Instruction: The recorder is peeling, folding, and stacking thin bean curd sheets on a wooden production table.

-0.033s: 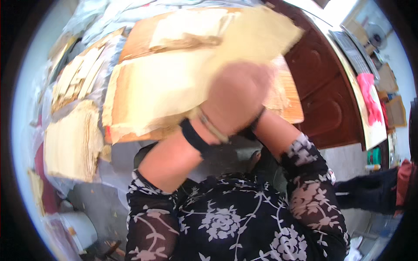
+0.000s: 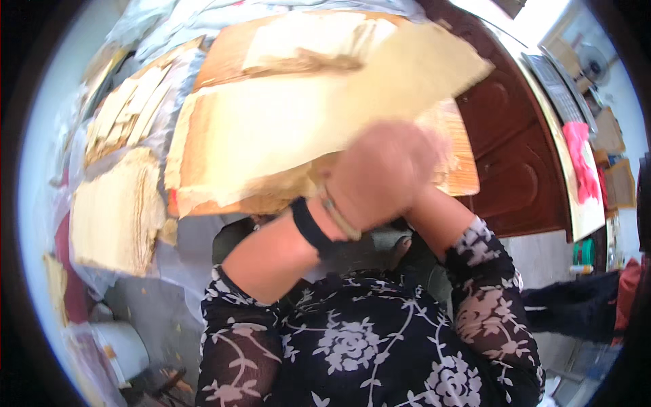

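My left hand [image 2: 383, 173] reaches across in front of my right hand [image 2: 434, 146], and both are smeared by motion. They overlap at the near edge of a thin tan sheet [image 2: 417, 71], whose far corner juts right beyond the board. I cannot make out the fingers or which hand grips the sheet. Under it lies a broad pale sheet stack [image 2: 264, 132] with ragged brownish edges, on an orange-brown wooden board [image 2: 224, 51]. Farther back on the board rests a smaller pile of pale sheets [image 2: 298, 41] with a crumpled near edge.
Left of the board are a thick stack of ragged sheets [image 2: 112, 214] and loose pale strips [image 2: 129, 108] on plastic. A dark red carved wooden panel [image 2: 515, 129] stands at the right, beside a ledge with a keyboard [image 2: 553, 81] and pink cloth [image 2: 578, 159]. A white bucket [image 2: 122, 353] stands lower left.
Both hands have moved a little toward me and to the right. The tan sheet has shifted the same way, and the whole view has moved slightly.
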A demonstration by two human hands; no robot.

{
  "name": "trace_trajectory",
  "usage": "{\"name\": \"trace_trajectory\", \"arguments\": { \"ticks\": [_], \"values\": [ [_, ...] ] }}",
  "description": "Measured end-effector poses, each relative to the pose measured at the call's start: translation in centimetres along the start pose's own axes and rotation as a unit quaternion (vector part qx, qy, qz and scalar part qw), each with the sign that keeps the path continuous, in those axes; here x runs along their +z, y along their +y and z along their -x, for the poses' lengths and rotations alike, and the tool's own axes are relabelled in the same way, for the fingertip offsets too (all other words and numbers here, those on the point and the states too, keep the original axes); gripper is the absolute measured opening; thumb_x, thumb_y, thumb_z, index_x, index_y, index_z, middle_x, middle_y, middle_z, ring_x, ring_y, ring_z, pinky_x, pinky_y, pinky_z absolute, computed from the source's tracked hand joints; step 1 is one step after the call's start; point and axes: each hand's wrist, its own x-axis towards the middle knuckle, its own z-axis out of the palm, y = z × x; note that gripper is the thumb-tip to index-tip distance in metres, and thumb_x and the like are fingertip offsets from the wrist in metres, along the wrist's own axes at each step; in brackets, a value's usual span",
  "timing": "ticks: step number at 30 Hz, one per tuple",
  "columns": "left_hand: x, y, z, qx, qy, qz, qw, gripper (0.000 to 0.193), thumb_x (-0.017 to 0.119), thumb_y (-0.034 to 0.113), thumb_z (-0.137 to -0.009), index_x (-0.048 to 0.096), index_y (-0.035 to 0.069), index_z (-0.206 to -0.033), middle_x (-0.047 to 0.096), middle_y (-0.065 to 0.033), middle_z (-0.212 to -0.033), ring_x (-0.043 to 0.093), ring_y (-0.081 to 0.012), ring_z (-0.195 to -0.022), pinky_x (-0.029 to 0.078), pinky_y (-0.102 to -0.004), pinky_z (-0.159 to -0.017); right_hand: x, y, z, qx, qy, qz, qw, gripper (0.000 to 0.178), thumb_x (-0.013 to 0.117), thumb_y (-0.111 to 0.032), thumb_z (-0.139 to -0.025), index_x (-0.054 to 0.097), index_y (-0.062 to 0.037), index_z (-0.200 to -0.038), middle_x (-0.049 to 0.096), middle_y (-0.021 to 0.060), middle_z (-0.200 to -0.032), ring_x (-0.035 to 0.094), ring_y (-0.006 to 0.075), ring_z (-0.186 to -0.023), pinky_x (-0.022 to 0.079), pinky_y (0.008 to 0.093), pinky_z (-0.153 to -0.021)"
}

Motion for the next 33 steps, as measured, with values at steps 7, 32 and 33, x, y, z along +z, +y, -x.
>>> {"name": "trace_trajectory", "arguments": {
  "ticks": [7,32,33],
  "values": [
    [-4.5,1.1,11.2,-0.073,-0.008,0.026,0.997,0.030,0.069,0.008,-0.081,0.070,0.006,-0.111,0.070,-0.0101,-0.112,0.067,-0.0279,-0.110,0.051,-0.0415,-0.096,4.1,-3.2,-0.9,0.007,-0.046,-0.448,0.893,0.031,0.064,-0.018,-0.100,0.063,0.0027,-0.124,0.068,0.0043,-0.116,0.063,0.0151,-0.105,0.052,0.0302,-0.093],
    [-10.3,-14.7,20.3,-0.392,-0.065,-0.260,0.880,0.021,0.059,0.018,-0.088,0.071,0.008,-0.101,0.071,-0.0089,-0.106,0.063,-0.0270,-0.104,0.046,-0.0426,-0.089,5.8,-15.5,-13.2,-0.055,0.015,0.196,0.979,0.026,0.064,-0.032,-0.092,0.077,-0.0138,-0.105,0.074,0.0142,-0.097,0.071,0.0317,-0.092,0.057,0.0419,-0.083],
    [-10.5,-15.3,20.5,-0.389,-0.015,-0.274,0.879,0.022,0.058,0.018,-0.088,0.070,0.007,-0.103,0.070,-0.0084,-0.109,0.062,-0.0263,-0.107,0.045,-0.0426,-0.090,5.6,-15.4,-13.6,-0.061,0.013,0.199,0.978,0.026,0.064,-0.032,-0.092,0.077,-0.0138,-0.105,0.074,0.0142,-0.097,0.071,0.0317,-0.092,0.057,0.0419,-0.083]
  ]
}}
